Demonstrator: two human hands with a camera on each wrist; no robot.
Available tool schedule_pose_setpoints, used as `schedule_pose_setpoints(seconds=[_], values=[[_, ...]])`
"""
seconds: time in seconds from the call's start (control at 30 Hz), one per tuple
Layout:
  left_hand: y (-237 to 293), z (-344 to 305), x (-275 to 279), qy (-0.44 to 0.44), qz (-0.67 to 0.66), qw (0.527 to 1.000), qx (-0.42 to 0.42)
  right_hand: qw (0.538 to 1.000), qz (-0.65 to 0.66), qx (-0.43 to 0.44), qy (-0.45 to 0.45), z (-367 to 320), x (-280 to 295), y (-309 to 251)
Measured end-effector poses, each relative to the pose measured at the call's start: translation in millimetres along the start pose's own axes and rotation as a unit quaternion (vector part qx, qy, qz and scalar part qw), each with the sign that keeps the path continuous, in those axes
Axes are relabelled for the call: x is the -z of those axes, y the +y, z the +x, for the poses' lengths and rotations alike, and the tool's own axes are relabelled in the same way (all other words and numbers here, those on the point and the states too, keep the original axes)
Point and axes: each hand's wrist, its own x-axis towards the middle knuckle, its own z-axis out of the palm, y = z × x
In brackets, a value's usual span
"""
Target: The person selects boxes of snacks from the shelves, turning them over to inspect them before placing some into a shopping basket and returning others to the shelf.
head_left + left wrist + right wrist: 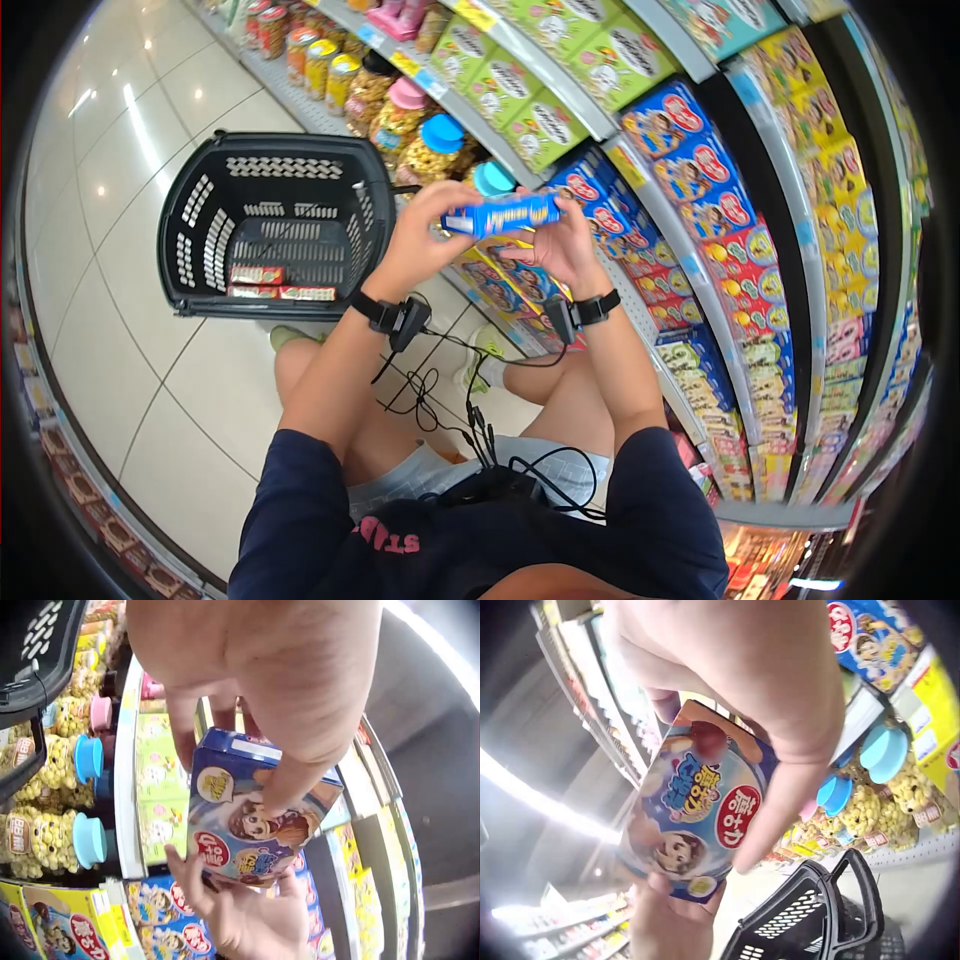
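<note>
A blue snack box (505,215) is held between both hands in front of the shelves. In the head view the left hand (432,232) grips its left end, and the right hand (566,243) holds the right end. The left wrist view shows the box front (251,817) with a cartoon figure, the left hand (262,682) pinching it from above and the right hand (255,919) at its lower edge. In the right wrist view the box (705,802) is tilted, with the right hand (742,682) over it and the left hand (671,926) below.
A black basket (275,160) stands on the tiled floor at the left, with a few small red-and-white boxes (257,274) inside. Plastic jars (433,150) with coloured lids line the low shelf. Blue boxes (690,165) and green boxes (540,130) fill the shelves. Cables hang near the lap.
</note>
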Motion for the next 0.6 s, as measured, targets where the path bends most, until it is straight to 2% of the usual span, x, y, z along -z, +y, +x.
schedule_pose_setpoints(seconds=[0.03, 0.07, 0.13, 0.2, 0.23, 0.27, 0.33, 0.37, 0.4, 0.43, 0.47, 0.53, 0.6], values=[[9, -2, -11, -0.012, 0.023, 1.000, 0.010, 0.999, 0.039, 0.023, 0.013, -15, 8, -2], [2, -7, -22, -0.036, 0.075, 0.996, -0.036, 0.995, 0.080, 0.046, 0.025, -29, 15, -2], [2, -13, -41, -0.046, 0.075, 0.994, -0.058, 0.990, 0.125, 0.069, 0.018, -48, 30, 2], [1, -18, -53, -0.061, 0.085, 0.993, -0.059, 0.989, -0.028, 0.111, 0.096, -62, 44, 15], [1, -20, -58, -0.060, 0.101, 0.991, -0.060, 0.988, 0.047, 0.100, 0.105, -72, 45, 14], [2, -22, -63, -0.068, 0.099, 0.991, -0.061, 0.987, 0.052, 0.104, 0.110, -79, 48, 18], [5, -24, -69, -0.064, 0.085, 0.994, -0.015, 0.983, 0.020, 0.143, 0.115, -88, 54, 24], [-1, -24, -69, -0.095, 0.119, 0.987, -0.054, 0.982, 0.025, 0.146, 0.118, -91, 58, 26], [-2, -27, -70, -0.102, 0.119, 0.986, -0.053, 0.978, 0.004, 0.160, 0.137, -95, 61, 28], [-2, -31, -72, -0.124, 0.026, 0.990, 0.063, 0.972, -0.018, 0.173, 0.157, -98, 65, 29], [-4, -34, -73, -0.144, -0.065, 0.971, 0.179, 0.966, -0.040, 0.185, 0.177, -101, 69, 30], [-8, -37, -77, -0.169, -0.036, 0.973, 0.153, 0.953, -0.052, 0.209, 0.212, -105, 83, 35], [-14, -40, -76, -0.208, 0.062, 0.965, 0.144, 0.853, -0.266, 0.345, 0.288, -110, 98, 36]])
